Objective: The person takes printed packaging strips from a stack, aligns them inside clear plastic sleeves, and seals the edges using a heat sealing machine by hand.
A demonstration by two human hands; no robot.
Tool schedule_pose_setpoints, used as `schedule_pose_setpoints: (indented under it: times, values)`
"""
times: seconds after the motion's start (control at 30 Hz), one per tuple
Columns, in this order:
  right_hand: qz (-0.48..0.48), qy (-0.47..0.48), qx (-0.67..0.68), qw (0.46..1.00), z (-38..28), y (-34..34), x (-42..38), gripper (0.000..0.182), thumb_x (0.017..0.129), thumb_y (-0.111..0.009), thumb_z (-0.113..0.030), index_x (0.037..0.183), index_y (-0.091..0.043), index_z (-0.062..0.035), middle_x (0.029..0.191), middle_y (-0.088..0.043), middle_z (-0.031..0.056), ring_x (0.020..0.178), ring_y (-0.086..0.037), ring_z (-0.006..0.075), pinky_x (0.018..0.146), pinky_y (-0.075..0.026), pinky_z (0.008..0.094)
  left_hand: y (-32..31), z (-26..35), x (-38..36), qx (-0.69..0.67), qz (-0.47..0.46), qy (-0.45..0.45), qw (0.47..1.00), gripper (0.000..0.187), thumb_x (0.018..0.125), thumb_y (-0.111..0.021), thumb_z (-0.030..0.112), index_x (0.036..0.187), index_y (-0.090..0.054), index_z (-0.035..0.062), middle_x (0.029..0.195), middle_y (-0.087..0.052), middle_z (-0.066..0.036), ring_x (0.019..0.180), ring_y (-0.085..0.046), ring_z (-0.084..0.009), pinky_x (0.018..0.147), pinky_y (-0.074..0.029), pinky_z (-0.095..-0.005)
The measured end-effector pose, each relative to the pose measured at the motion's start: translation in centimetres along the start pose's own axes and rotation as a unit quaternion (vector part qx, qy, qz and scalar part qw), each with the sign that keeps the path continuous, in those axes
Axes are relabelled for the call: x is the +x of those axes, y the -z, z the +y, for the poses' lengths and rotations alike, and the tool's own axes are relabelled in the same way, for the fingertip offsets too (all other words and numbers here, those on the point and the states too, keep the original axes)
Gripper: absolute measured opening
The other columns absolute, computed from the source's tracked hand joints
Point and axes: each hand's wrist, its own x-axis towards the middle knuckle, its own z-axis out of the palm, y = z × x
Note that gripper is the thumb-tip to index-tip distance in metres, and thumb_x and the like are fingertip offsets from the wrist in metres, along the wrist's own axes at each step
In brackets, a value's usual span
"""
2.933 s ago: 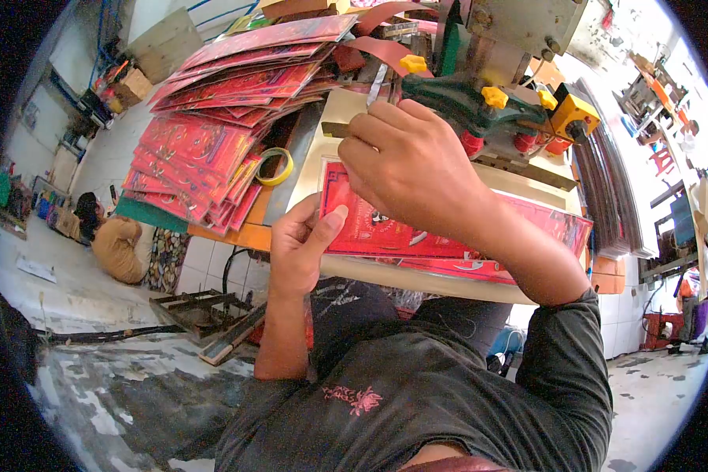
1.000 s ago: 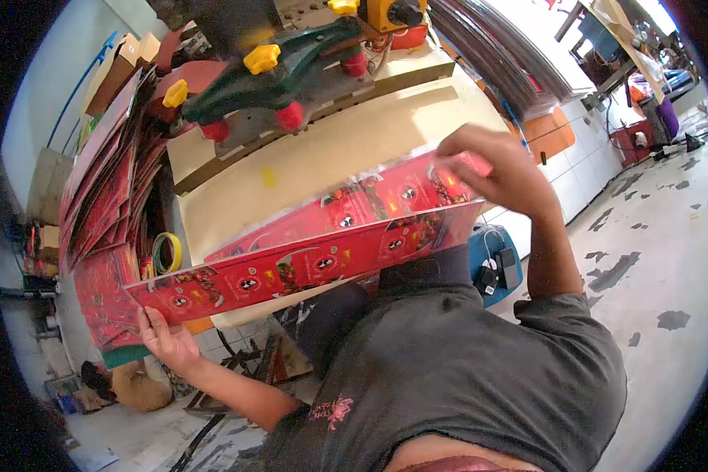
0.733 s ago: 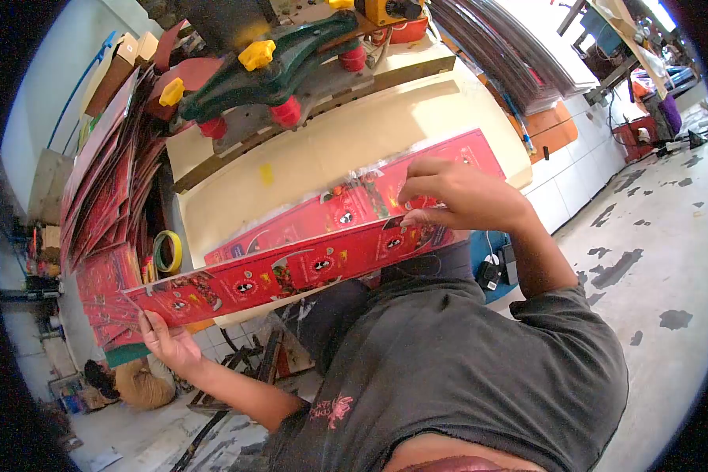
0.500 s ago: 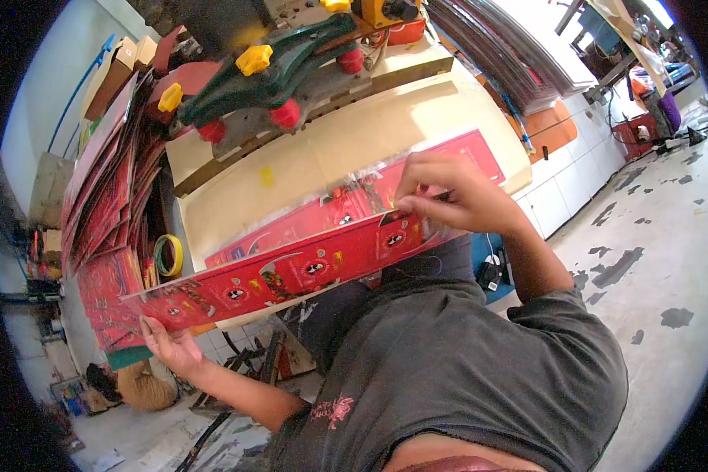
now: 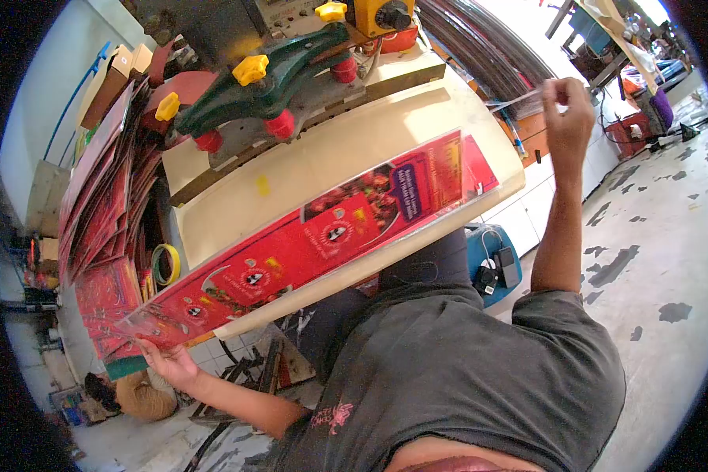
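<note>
A long red printed sheet [image 5: 338, 236], glossy and with food pictures, lies slantwise over a cream board [image 5: 283, 161]. My left hand [image 5: 169, 366] pinches its lower left end between thumb and fingers. Beneath the sheet's right end, part of another red sheet [image 5: 480, 164] shows. Off to the right and raised above the board's edge, my right hand [image 5: 570, 114] is closed on a thin pale strip [image 5: 515, 101]. The strip stretches leftward from the fingers, and its material is too small to tell.
Behind the board stands a machine with a dark green clamp bar [image 5: 267, 94] and yellow knobs. Stacked red sheets [image 5: 106, 204] lean at the left, near a yellow tape roll [image 5: 166, 264]. Another stack [image 5: 488, 55] sits at upper right. A blue stool [image 5: 507, 275] holds a charger.
My right hand has left the sheet and moved up and right with a thin strip. The sheet's right part now lies flat on the board; my left hand stays at its left end.
</note>
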Motion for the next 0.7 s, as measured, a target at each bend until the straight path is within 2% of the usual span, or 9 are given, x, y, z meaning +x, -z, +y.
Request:
schedule_pose_setpoints:
  times: [0.07, 0.17, 0.3, 0.37, 0.43, 0.5, 0.57, 0.63, 0.7]
  values:
    - [0.027, 0.010, -0.074, 0.997, 3.6, 1.1, 0.5, 0.018, 0.097, -0.064, -0.018, 0.090, -0.064, -0.0016, 0.084, -0.064, 0.0130, 0.080, -0.063, 0.0277, 0.075, -0.050, 0.0394, 1.0, -0.4, 0.0, 0.067, 0.016, -0.041, 0.997, 0.054, 0.100, -0.067, 0.024, 0.147, -0.049, 0.0040, 0.143, -0.058, -0.010, 0.128, -0.056, -0.0239, 0.109, -0.046, -0.0443]
    - [0.024, -0.029, -0.070, 0.997, 3.3, 3.1, 0.8, 0.017, 0.098, -0.064, -0.018, 0.094, -0.065, -0.0015, 0.087, -0.065, 0.0117, 0.080, -0.064, 0.0240, 0.076, -0.050, 0.0379, -0.2, 1.0, -0.6, -0.033, 0.060, 0.071, 0.995, 0.057, 0.100, -0.066, 0.026, 0.149, -0.046, 0.0045, 0.146, -0.054, -0.010, 0.130, -0.054, -0.0243, 0.108, -0.046, -0.0447]
    - [-0.105, -0.087, 0.143, 0.980, -0.7, 4.8, -0.3, 0.018, 0.099, -0.065, -0.018, 0.096, -0.068, -0.0013, 0.088, -0.067, 0.0065, 0.082, -0.063, 0.0153, 0.077, -0.051, 0.0329, -1.9, 1.1, -1.5, -0.056, 0.027, 0.085, 0.994, 0.050, 0.101, -0.065, 0.024, 0.144, -0.050, 0.0041, 0.146, -0.054, -0.011, 0.130, -0.055, -0.0242, 0.107, -0.048, -0.0445]
    - [-0.244, -0.088, 0.333, 0.907, -4.7, 6.6, -0.7, 0.020, 0.098, -0.066, -0.017, 0.088, -0.065, -0.0002, 0.084, -0.066, 0.0071, 0.083, -0.063, 0.0163, 0.077, -0.050, 0.0312, -2.1, 0.8, -1.4, -0.058, 0.015, 0.088, 0.994, 0.046, 0.101, -0.065, 0.023, 0.141, -0.052, 0.0036, 0.145, -0.055, -0.011, 0.129, -0.055, -0.0244, 0.106, -0.048, -0.0443]
    - [-0.271, 0.060, 0.455, 0.846, -7.5, 8.4, -0.9, 0.019, 0.095, -0.069, -0.014, 0.083, -0.063, -0.0001, 0.081, -0.066, 0.0090, 0.078, -0.064, 0.0182, 0.070, -0.050, 0.0295, -2.3, 0.3, -1.2, -0.029, 0.025, 0.105, 0.994, 0.041, 0.101, -0.066, 0.022, 0.136, -0.056, 0.0025, 0.139, -0.059, -0.011, 0.125, -0.058, -0.0233, 0.104, -0.050, -0.0435]
    - [-0.245, 0.121, 0.673, 0.687, -9.3, 8.4, -1.4, 0.015, 0.083, -0.075, -0.007, 0.076, -0.064, -0.0008, 0.073, -0.065, 0.0116, 0.063, -0.065, 0.0248, 0.055, -0.050, 0.0355, -1.2, -0.7, -0.7, -0.031, 0.027, 0.116, 0.992, 0.042, 0.099, -0.069, 0.023, 0.134, -0.058, 0.0025, 0.134, -0.062, -0.009, 0.121, -0.060, -0.0209, 0.101, -0.051, -0.0389]
    - [-0.250, 0.183, 0.746, 0.589, -10.2, 7.8, -0.6, 0.016, 0.080, -0.078, -0.008, 0.074, -0.065, -0.0012, 0.074, -0.065, 0.0130, 0.065, -0.066, 0.0255, 0.056, -0.051, 0.0376, -1.1, -1.1, -0.6, 0.003, 0.057, 0.118, 0.991, 0.045, 0.098, -0.071, 0.025, 0.135, -0.056, 0.0029, 0.134, -0.062, -0.008, 0.120, -0.060, -0.0184, 0.098, -0.051, -0.0345]
    - [-0.267, 0.179, 0.602, 0.731, -9.5, 7.7, 0.0, 0.020, 0.080, -0.080, -0.010, 0.074, -0.065, 0.0009, 0.073, -0.065, 0.0132, 0.069, -0.067, 0.0240, 0.061, -0.053, 0.0375, -0.9, -1.2, -0.7, 0.009, 0.054, 0.121, 0.991, 0.047, 0.098, -0.071, 0.025, 0.137, -0.055, 0.0030, 0.135, -0.061, -0.007, 0.119, -0.060, -0.0179, 0.097, -0.051, -0.0331]
    - [-0.294, 0.173, 0.500, 0.796, -10.2, 6.8, 0.2, 0.016, 0.082, -0.078, -0.009, 0.078, -0.066, 0.0004, 0.077, -0.066, 0.0130, 0.072, -0.068, 0.0243, 0.064, -0.053, 0.0374, -1.3, -1.3, -1.1, 0.014, 0.055, 0.124, 0.991, 0.049, 0.098, -0.071, 0.025, 0.138, -0.055, 0.0030, 0.136, -0.061, -0.007, 0.119, -0.060, -0.0173, 0.096, -0.051, -0.0318]
